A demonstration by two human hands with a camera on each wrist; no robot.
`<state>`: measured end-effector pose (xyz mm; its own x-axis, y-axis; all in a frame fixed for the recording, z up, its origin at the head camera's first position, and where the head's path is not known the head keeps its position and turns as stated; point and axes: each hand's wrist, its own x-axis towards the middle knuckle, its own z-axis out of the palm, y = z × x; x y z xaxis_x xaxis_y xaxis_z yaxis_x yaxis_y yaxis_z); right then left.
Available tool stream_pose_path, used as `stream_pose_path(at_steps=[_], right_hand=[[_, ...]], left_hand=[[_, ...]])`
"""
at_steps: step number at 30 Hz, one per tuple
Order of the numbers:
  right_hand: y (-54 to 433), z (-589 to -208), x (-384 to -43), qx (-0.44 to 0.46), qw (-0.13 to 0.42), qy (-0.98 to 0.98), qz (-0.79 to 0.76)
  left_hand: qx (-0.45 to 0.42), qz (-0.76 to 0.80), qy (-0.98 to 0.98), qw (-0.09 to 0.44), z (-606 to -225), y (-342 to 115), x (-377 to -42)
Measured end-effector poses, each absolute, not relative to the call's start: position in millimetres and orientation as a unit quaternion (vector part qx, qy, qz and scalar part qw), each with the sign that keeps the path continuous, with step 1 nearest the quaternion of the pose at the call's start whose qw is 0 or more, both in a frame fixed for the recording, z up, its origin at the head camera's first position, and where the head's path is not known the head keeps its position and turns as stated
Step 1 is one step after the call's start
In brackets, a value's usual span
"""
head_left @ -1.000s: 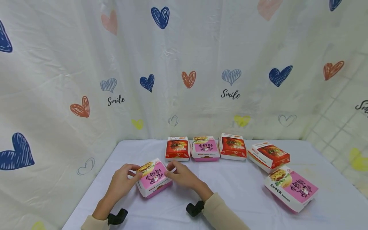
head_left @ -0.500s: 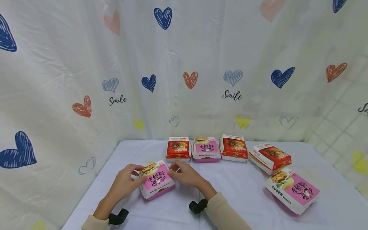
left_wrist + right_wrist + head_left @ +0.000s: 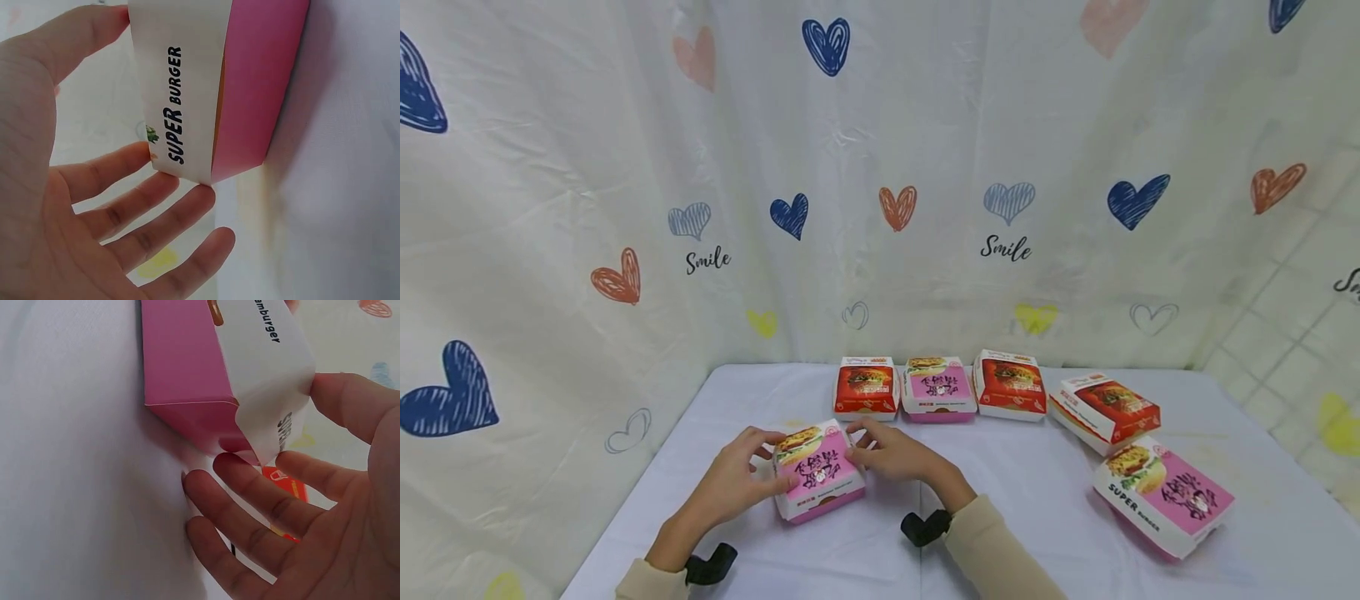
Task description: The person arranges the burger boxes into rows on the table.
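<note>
A pink and white burger box (image 3: 820,472) sits on the white tablecloth at centre-left, its lid closed. My left hand (image 3: 737,475) holds its left side, thumb on the lid's edge and fingertips at the far corner; the left wrist view shows "SUPER BURGER" on that side (image 3: 181,94). On the right side my right hand (image 3: 891,454) grips it, with the thumb (image 3: 350,403) against the lid edge and fingers around the back corner. Some of the right fingertips reach down close to the cloth.
Behind stand a red burger box (image 3: 866,387), a pink one (image 3: 939,388) and another red one (image 3: 1009,384) in a row. To the right lie a red box (image 3: 1108,408) and a pink box (image 3: 1165,496), both turned at an angle. A heart-printed curtain (image 3: 925,292) hangs behind the table.
The pink burger box between my hands has slid a little to the right and turned slightly straighter. Both hands have moved with it. The other boxes stay where they were.
</note>
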<state>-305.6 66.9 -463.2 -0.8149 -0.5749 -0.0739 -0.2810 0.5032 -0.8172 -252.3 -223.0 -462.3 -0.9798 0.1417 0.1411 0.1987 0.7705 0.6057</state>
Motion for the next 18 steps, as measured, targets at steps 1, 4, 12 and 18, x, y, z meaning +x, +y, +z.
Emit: stream_pose_path(at_steps=[1,4,12,18], right_hand=[[68.3,-462.7,-305.6,-0.256,0.174,0.85,-0.427],[71.7,-461.3,-305.3,-0.261,0.183,0.851,-0.418],[76.5,-457.9,-304.8,-0.26,0.197,0.848,-0.418],[78.4,-455.4,-304.7,-0.259,0.2,0.847,-0.418]], left_hand=[[-0.091,-0.327,-0.94,0.039,-463.2,-222.6,-252.4],[-0.099,-0.326,-0.94,0.028,-464.7,-222.4,-252.0],[-0.125,-0.325,-0.937,0.016,-462.8,-220.9,-248.6],[-0.136,-0.33,-0.934,0.007,-463.8,-220.8,-248.8]])
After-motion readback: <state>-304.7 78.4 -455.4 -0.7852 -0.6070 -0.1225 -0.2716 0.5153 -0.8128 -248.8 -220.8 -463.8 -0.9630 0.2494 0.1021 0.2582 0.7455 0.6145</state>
